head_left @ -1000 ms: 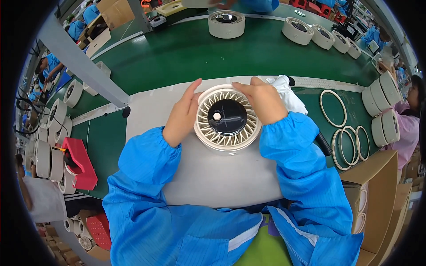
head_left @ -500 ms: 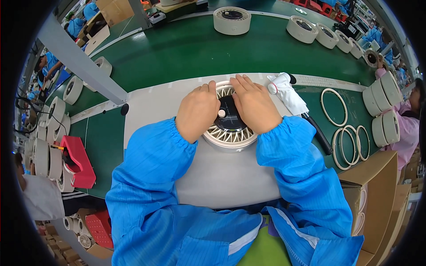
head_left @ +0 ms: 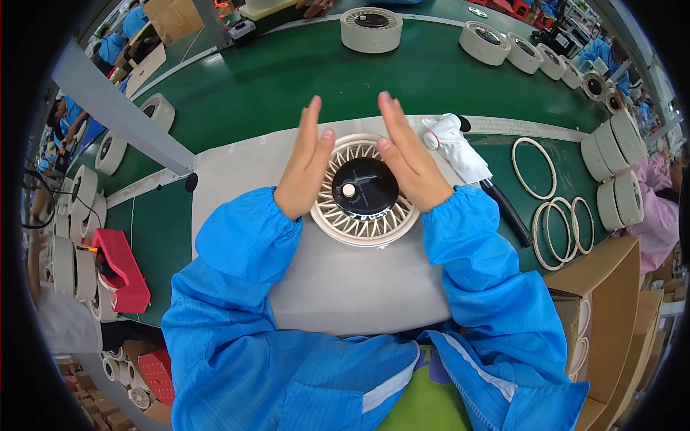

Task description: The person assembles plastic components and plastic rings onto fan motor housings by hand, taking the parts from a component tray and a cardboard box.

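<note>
A round cream unit with a spoked grille (head_left: 343,224) lies on a grey mat (head_left: 345,298) in front of me. Its centre is a glossy black disc (head_left: 374,190) with a small cream knob at the left. My left hand (head_left: 305,172) is raised at the unit's left edge and my right hand (head_left: 413,164) at its right edge. Both have straight fingers, palms turned inward, with nothing held. Beside my right hand lies a tool (head_left: 463,152) with a black handle, its head wrapped in white cloth.
Several cream rings (head_left: 534,169) lie at the right, above an open cardboard box (head_left: 611,287). Similar round units (head_left: 370,32) stand on the green conveyor (head_left: 287,93), with stacked ones (head_left: 611,147) at right. A grey post (head_left: 126,108) and red holder (head_left: 122,269) are at left. A person in pink sits at right.
Both hands have lifted off the unit's top and moved apart, uncovering its grille and black disc. Another person's hand has appeared at the far edge of the conveyor.
</note>
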Demonstrator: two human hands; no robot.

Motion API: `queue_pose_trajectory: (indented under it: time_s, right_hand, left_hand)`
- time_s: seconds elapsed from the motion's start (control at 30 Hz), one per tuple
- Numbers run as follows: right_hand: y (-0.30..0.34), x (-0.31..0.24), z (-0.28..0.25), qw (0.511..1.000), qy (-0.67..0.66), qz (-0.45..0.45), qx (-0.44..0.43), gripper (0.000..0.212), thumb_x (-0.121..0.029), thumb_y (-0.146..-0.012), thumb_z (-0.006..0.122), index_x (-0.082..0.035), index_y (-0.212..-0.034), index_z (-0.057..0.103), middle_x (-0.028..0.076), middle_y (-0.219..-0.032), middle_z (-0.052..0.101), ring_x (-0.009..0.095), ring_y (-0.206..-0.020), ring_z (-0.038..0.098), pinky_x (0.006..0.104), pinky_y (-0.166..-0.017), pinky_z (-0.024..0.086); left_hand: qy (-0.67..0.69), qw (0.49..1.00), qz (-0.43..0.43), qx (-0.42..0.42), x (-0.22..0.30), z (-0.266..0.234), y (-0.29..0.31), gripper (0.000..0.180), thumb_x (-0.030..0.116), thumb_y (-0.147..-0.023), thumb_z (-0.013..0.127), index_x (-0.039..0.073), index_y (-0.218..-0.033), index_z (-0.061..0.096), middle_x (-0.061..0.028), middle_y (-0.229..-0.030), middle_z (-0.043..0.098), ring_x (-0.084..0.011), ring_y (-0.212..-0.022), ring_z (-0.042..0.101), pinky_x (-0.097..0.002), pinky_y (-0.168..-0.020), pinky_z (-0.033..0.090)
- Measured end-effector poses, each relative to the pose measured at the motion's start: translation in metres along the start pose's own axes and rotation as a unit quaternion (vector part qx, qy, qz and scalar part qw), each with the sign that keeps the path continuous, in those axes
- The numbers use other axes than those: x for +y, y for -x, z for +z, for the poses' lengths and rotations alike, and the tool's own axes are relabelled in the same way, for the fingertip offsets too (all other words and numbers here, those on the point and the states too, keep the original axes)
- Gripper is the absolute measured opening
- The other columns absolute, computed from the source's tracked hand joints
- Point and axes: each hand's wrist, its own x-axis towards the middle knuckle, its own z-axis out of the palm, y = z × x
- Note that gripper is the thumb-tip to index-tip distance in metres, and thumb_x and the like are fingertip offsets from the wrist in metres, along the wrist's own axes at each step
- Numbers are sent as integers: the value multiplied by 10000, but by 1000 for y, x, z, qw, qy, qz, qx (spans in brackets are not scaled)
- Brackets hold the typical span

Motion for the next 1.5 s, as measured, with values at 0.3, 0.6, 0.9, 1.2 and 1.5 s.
queue_pose_trajectory:
  time_s: [0.3,0.6,0.9,1.2,1.5]
  right_hand:
    - [13,22,-63,977,-121,103,141,537,-372,-914,318,-76,-1351,216,129,-1399,203,270,-1300,159,340,-1037,155]
    - [45,86,-132,889,274,315,187,383,-246,-838,525,-90,-1187,503,216,-1194,478,318,-1130,431,368,-940,348]
    - [22,64,-30,870,424,234,94,538,-291,-761,601,-135,-1245,427,210,-991,552,348,-949,522,374,-804,434]
    - [-19,2,-49,971,74,172,150,406,-346,-765,628,-43,-1016,526,167,-858,609,286,-760,611,357,-672,470]
    - [-40,-40,-27,968,175,149,105,414,-378,-776,618,-4,-934,535,173,-813,621,258,-747,625,325,-643,469]
  left_hand:
    - [-189,962,98,172,14,-42,0,566,264,-896,410,-15,-1336,189,-196,-1397,168,-372,-1302,98,-390,-1057,104]
    - [-416,833,303,-205,38,2,84,582,321,-720,652,158,-1237,437,-149,-1320,366,-245,-1273,274,-523,-1014,147]
    - [-198,955,165,-146,35,-18,57,579,242,-779,566,7,-1265,357,-205,-1320,329,-323,-1243,297,-476,-1011,207]
    - [-334,939,42,-76,36,-5,47,592,188,-798,490,-151,-1232,272,-321,-1285,283,-427,-1223,266,-417,-1015,244]
    - [-317,945,53,-63,36,-4,49,576,186,-803,473,-142,-1235,278,-304,-1286,298,-417,-1218,283,-414,-1009,254]
